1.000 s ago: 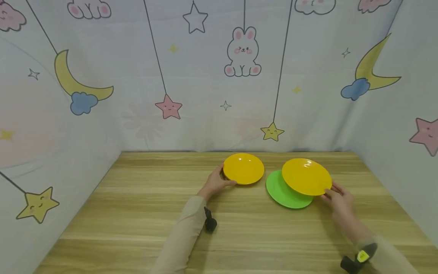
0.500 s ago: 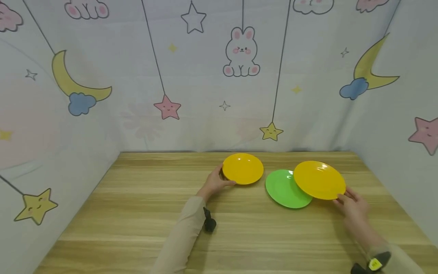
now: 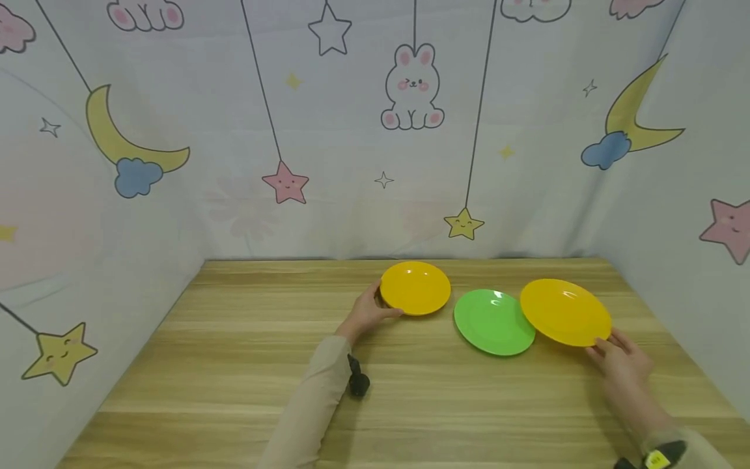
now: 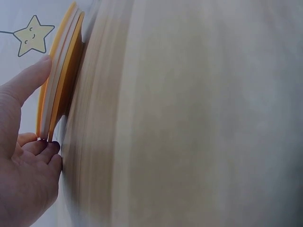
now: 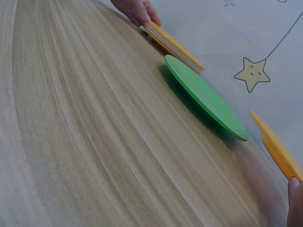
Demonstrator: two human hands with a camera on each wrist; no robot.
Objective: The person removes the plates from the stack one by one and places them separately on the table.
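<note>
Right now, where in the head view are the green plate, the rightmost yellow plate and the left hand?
Green plate (image 3: pixel 493 323): head view, middle of its upper face.
Rightmost yellow plate (image 3: pixel 565 312): head view, middle of its upper face.
Left hand (image 3: pixel 366 315): head view, middle of the hand.

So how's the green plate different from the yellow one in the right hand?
The green plate is bright green; the yellow plate in the right hand is orange-yellow. The green plate rests on the table with no hand on it; the yellow plate is held up. Both are round and shiny.

Left hand (image 4: pixel 22 177), right hand (image 5: pixel 296 203) cropped by wrist-view edges.
</note>
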